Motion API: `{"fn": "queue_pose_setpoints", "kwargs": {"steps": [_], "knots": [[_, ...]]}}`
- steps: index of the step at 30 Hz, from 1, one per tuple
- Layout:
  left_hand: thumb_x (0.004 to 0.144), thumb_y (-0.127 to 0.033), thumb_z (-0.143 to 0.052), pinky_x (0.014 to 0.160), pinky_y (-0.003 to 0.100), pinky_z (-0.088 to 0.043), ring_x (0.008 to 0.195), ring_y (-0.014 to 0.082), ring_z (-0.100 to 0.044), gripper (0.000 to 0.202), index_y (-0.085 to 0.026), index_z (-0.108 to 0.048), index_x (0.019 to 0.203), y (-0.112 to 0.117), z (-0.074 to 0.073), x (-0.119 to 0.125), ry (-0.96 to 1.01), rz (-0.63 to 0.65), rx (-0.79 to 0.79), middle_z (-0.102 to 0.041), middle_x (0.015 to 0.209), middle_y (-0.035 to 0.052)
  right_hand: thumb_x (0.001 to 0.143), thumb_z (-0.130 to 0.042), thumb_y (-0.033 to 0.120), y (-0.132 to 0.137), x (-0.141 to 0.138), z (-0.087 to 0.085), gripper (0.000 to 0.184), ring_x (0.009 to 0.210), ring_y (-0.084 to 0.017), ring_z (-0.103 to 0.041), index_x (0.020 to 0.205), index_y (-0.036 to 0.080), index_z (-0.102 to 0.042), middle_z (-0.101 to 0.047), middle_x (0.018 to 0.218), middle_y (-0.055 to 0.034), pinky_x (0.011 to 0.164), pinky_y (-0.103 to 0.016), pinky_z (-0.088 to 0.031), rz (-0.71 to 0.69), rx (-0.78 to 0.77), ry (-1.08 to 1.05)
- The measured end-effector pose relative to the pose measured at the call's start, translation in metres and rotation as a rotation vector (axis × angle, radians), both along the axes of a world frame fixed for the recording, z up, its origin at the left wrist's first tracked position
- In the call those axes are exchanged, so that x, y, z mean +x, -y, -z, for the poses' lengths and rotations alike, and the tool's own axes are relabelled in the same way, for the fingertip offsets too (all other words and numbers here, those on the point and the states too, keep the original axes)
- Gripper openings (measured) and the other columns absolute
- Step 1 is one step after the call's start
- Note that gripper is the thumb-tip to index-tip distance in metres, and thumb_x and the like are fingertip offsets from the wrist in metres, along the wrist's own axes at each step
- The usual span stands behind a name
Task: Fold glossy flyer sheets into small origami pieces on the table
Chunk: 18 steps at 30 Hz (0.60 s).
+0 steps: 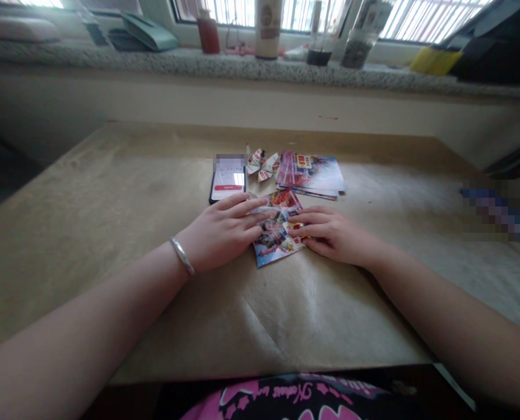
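Note:
A colourful printed sheet of paper [274, 236] lies on the table between my hands, its lower corner pointing towards me. My left hand [229, 230] rests flat over its left side, fingers stretched out. From the right, my right hand [330, 233] lays its extended fingertips on the sheet's right edge. Just beyond the left fingers is a phone [228, 181] with its screen lit. Beside the phone sits a folded paper shape [262, 164] with pointed flaps. A stack of glossy printed leaflets [315, 172] lies to its right, behind the sheet.
The table [133, 175] has a creased tan cover and ends at a wall. A stone windowsill [225, 69] above holds a red bottle [208, 34], a pale bottle [267, 29], jars and a green case [150, 32]. A blurred bluish object [500, 213] is at the right.

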<state>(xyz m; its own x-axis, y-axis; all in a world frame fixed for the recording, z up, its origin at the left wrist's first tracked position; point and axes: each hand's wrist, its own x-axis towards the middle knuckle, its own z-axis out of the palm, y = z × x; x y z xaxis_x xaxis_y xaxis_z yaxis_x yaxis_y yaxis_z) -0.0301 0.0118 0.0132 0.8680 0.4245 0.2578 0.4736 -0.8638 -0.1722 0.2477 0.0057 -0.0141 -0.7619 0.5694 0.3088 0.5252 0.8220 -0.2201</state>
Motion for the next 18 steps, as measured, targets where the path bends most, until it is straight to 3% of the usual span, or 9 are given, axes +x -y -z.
{"fn": "queue_pose_setpoints", "kwargs": {"steps": [4, 8, 12, 15, 18], "knots": [[0.091, -0.016, -0.047, 0.114, 0.042, -0.033, 0.129, 0.0201, -0.048, 0.023, -0.02, -0.069, 0.095, 0.003, 0.0, 0.003, -0.036, -0.02, -0.002, -0.068, 0.117, 0.004, 0.09, -0.053, 0.027, 0.002, 0.002, -0.006, 0.025, 0.108, -0.021, -0.061, 0.106, 0.019, -0.07, -0.067, 0.12, -0.008, 0.096, -0.038, -0.049, 0.002, 0.025, 0.04], [0.091, -0.018, -0.046, 0.113, 0.044, -0.032, 0.12, 0.0215, -0.056, 0.029, -0.019, -0.065, 0.113, 0.005, 0.004, 0.005, -0.042, -0.042, -0.019, -0.067, 0.119, 0.0052, 0.088, -0.057, 0.038, 0.005, 0.003, -0.012, 0.028, 0.1, -0.023, -0.064, 0.101, 0.019, -0.072, -0.068, 0.118, -0.0076, 0.087, -0.038, -0.052, 0.002, 0.08, 0.102], [0.088, -0.019, -0.048, 0.108, 0.046, -0.038, 0.113, 0.0224, -0.06, 0.037, -0.02, -0.06, 0.122, 0.005, 0.009, 0.005, -0.036, -0.079, -0.088, -0.062, 0.126, 0.0064, 0.088, -0.056, 0.036, 0.008, 0.002, -0.013, 0.029, 0.093, -0.022, -0.065, 0.107, 0.019, -0.07, -0.072, 0.108, -0.0064, 0.083, -0.037, -0.053, 0.019, 0.1, 0.131], [0.087, -0.021, -0.048, 0.099, 0.043, -0.047, 0.113, 0.0242, -0.059, 0.04, -0.02, -0.058, 0.126, 0.004, 0.012, 0.004, -0.02, -0.092, -0.114, -0.059, 0.13, 0.008, 0.089, -0.055, 0.036, 0.01, 0.0, -0.012, 0.037, 0.097, -0.023, -0.064, 0.118, 0.017, -0.065, -0.069, 0.114, -0.0083, 0.083, -0.037, -0.053, 0.027, 0.128, 0.16], [0.088, -0.021, -0.047, 0.096, 0.039, -0.05, 0.112, 0.0237, -0.059, 0.039, -0.018, -0.058, 0.126, 0.002, 0.015, 0.003, 0.004, -0.079, -0.126, -0.059, 0.13, 0.0087, 0.092, -0.051, 0.031, 0.009, -0.001, -0.011, 0.031, 0.098, -0.022, -0.063, 0.115, 0.019, -0.067, -0.068, 0.118, -0.0069, 0.084, -0.037, -0.053, 0.007, 0.172, 0.184]]}}
